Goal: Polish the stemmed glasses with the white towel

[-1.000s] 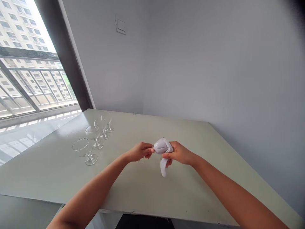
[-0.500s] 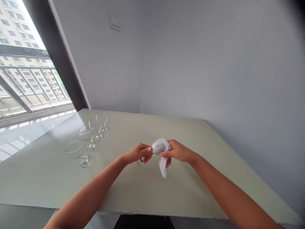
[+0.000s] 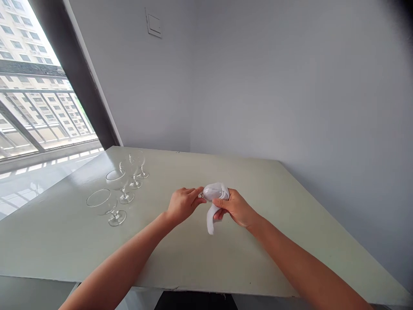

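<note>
My right hand [image 3: 238,209] is closed round a white cloth [image 3: 215,192] bunched over the bowl of a clear stemmed glass, and a tail of the cloth hangs down below my fingers. My left hand [image 3: 181,205] pinches the small uncovered part of the glass [image 3: 201,195] at the cloth's left end. Both hands are held just above the pale green table [image 3: 200,258], near its middle. Most of the glass is hidden by the cloth.
Several empty stemmed glasses stand in a row on the table's left part, the nearest glass [image 3: 108,207] in front and the farthest glass [image 3: 140,163] behind. A large window [image 3: 35,99] is at the left; grey walls close off the back and right.
Both hands have moved a little up and away from me with the wrapped glass. My left fingers have shifted on the glass, and its foot no longer shows below them.
</note>
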{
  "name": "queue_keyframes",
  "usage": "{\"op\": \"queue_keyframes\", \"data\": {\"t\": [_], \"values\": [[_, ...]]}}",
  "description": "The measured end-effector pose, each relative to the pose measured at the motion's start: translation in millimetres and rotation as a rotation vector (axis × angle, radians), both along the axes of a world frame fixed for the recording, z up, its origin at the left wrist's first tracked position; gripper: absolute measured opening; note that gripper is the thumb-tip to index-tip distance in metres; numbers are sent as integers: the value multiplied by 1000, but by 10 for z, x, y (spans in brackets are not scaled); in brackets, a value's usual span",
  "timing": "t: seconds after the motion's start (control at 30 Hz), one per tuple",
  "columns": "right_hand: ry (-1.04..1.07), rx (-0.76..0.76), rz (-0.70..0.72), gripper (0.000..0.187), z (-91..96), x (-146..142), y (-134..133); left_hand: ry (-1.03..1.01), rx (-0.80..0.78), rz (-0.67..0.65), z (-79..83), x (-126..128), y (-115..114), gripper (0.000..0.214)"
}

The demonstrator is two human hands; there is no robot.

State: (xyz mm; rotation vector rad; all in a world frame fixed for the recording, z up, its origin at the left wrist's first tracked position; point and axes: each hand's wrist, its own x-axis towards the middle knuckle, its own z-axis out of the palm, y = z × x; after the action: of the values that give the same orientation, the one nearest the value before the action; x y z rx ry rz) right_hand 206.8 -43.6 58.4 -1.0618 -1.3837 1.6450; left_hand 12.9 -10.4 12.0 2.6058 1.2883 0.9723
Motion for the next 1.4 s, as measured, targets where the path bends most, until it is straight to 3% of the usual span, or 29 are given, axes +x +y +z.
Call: {"op": "queue_keyframes", "data": {"t": [0.07,0.2,0.27,0.37,0.47,0.6,0.63,0.67,0.8,0.87,0.97,1.03,1.13,1.23,1.33,1.4], "values": [[-140,86,122,29,75,81,-32,-138,-287,-109,59,-17,2,35],[-332,146,359,17,239,274,-51,-352,-857,-459,160,4,-29,43],[-408,199,470,10,320,357,-45,-414,-1012,-571,174,17,-50,44],[-527,313,558,12,423,490,-21,-427,-1152,-622,155,7,-55,42],[-583,324,465,16,481,676,11,-377,-1221,-598,124,-36,-7,39],[-614,397,-43,26,529,846,-25,-386,-1205,-514,98,-86,77,42],[-638,445,-99,27,543,831,-60,-389,-1192,-496,93,-88,87,42],[-668,503,-73,28,556,788,-101,-383,-1182,-482,87,-84,90,41],[-723,736,355,33,529,410,-238,-291,-1078,-427,57,-30,35,22],[-711,763,421,33,459,226,-221,-211,-986,-349,49,4,-14,15],[-673,651,340,31,336,129,-64,-168,-891,-223,67,47,-76,16],[-583,473,274,33,258,178,90,-224,-865,-202,92,67,-95,20],[-270,126,174,38,114,266,293,-379,-822,-219,108,85,-83,32],[137,-121,-107,31,-70,198,380,-552,-747,-162,78,95,-45,42],[415,-180,-346,23,-217,-41,357,-608,-616,-59,20,113,-24,51],[519,-111,-388,24,-268,-235,314,-603,-540,16,-28,131,-23,53]]}}
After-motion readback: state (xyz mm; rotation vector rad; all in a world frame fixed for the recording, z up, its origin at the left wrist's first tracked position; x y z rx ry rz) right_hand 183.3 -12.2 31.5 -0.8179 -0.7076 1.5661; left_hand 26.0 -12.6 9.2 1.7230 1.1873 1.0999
